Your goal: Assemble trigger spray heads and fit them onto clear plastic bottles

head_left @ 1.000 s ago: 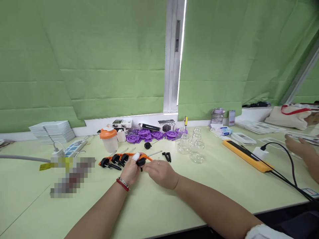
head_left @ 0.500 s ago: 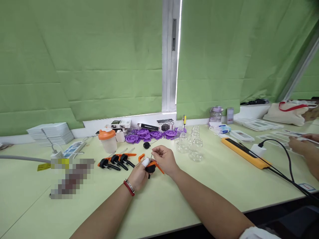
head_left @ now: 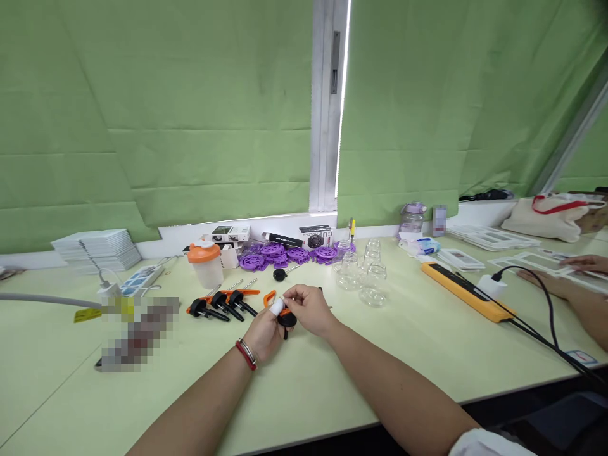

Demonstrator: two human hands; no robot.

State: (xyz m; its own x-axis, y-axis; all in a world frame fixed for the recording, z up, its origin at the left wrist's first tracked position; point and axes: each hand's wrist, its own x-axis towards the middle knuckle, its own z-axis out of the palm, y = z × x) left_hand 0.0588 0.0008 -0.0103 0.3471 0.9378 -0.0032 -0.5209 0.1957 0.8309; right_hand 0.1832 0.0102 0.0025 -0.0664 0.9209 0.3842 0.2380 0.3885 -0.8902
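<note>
I see my left hand (head_left: 265,330) closed around one small clamp (head_left: 284,315), black at the body with orange handles, held just above the table (head_left: 332,380). A white cot covers one fingertip (head_left: 277,307) of that hand. My right hand (head_left: 310,309) sits against the clamp from the other side, fingers curled narrow and pinching at its top; I cannot tell exactly which part they grip. A red and silver bracelet (head_left: 246,354) circles my left wrist.

Just left of my left hand lie three more clamps (head_left: 222,304) of the same black-and-orange make, side by side, each with a thin metal rod. Beyond my hands one black knob on a rod (head_left: 280,273) rests alone. Farther back is a heap of purple plastic wheels (head_left: 285,256), too tangled to count. To the right of my right hand stands a cluster of clear glass jars (head_left: 363,275), rounded and shiny; I count about five. Left of the clamps is one frosted cup with an orange lid (head_left: 204,265). Well off to the right lies one long orange power strip (head_left: 465,291), and another person's hand (head_left: 577,278) rests flat beyond it.
</note>
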